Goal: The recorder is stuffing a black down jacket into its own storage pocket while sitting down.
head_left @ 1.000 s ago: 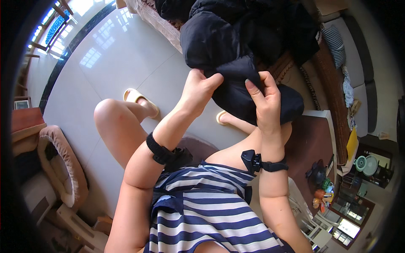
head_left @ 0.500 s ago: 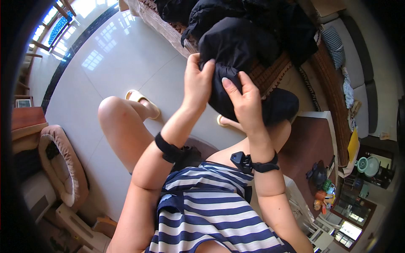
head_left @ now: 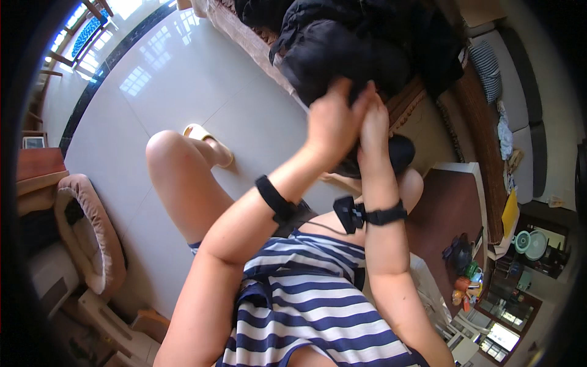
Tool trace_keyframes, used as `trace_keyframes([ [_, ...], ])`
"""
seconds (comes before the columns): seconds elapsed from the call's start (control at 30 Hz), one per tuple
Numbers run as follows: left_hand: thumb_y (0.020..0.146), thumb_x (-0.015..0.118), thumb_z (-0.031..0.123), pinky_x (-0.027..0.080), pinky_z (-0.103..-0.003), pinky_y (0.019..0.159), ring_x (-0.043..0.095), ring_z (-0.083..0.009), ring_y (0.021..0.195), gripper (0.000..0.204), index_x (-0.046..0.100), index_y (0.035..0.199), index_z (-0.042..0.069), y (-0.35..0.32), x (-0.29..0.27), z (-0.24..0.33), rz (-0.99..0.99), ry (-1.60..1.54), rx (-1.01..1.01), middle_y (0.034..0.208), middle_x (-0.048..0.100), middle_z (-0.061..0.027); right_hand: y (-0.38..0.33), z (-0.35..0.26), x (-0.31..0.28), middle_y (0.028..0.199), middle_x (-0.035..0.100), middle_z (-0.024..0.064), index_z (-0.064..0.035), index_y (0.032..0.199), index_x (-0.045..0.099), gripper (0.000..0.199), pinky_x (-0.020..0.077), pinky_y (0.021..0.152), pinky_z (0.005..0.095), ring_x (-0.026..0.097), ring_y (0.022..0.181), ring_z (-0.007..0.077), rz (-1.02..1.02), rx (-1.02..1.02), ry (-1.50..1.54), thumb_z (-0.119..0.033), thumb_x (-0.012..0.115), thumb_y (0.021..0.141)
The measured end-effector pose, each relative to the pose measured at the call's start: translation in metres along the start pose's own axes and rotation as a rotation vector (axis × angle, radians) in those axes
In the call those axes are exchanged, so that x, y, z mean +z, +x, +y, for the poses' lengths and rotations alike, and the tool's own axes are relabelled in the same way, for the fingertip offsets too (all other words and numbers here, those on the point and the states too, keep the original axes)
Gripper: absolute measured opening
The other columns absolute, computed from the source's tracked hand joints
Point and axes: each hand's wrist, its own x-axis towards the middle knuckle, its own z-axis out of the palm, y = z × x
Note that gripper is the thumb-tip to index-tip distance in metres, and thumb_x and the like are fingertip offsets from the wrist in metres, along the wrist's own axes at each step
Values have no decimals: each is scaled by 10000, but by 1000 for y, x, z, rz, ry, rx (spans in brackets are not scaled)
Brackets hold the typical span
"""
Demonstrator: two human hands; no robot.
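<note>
A dark, crumpled cloth garment (head_left: 324,58) hangs from a pile at the far edge and reaches down toward my right knee. My left hand (head_left: 333,125) is on its near part, closed on the fabric, with the fingertips lost in the dark folds. Right beside it, my right hand (head_left: 374,125) is closed at the same spot, its thumb and fingers drawn together against the left hand. Motion smears both hands a little. Below the hands, more of the black cloth (head_left: 400,154) lies over my right knee.
More black clothing (head_left: 428,49) is heaped on a brown woven cover (head_left: 419,101). A grey sofa (head_left: 520,140) stands at the right, near a brown-topped table (head_left: 443,208) with small items. A beige pet bed (head_left: 110,244) lies on the left by the tiled floor (head_left: 177,79).
My left hand has moved right and my right hand slightly up, so the two now meet. The garment has bunched up between them, and the part over my knee has shifted.
</note>
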Motion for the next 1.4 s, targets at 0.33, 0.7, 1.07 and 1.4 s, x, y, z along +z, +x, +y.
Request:
trace_keyframes([
  [0.33, 830, 549, 509, 451, -243, 549, 540, -122, 625, 529, 595, 908, -12, -7, -62, -48, -486, -370, -558, 720, 601, -46, -4, -28, -27, 976, 598, 32, -19, 996, 611, 275, 393, 848, 220, 536, 917, 109, -51, -107, 207, -267, 553, 891],
  [0.7, 854, 585, 92, 440, -207, 737, 553, -79, 795, 200, 583, 995, -50, 29, -97, 15, -245, -598, -121, 899, 612, -8, -16, -53, -19, 879, 613, 38, 4, 1012, 566, 304, 436, 712, 212, 549, 773, 92, -377, -191, -72, -164, 687, 789],
  [1.07, 807, 665, 187, 449, -241, 816, 563, -107, 896, 368, 550, 1064, -50, 31, -111, 14, -454, -559, -236, 972, 615, -51, -10, -76, 23, 897, 616, 21, -23, 952, 574, 158, 428, 746, 202, 542, 796, 76, -313, -334, 313, -130, 620, 844],
  [1.4, 834, 616, 126, 463, -229, 787, 589, -111, 840, 230, 593, 1002, -29, 16, -107, 10, -250, -914, -454, 953, 636, -57, -27, -63, 12, 1035, 592, 83, 25, 1136, 512, 333, 414, 846, 212, 539, 956, 116, -321, -192, 82, -199, 552, 893],
])
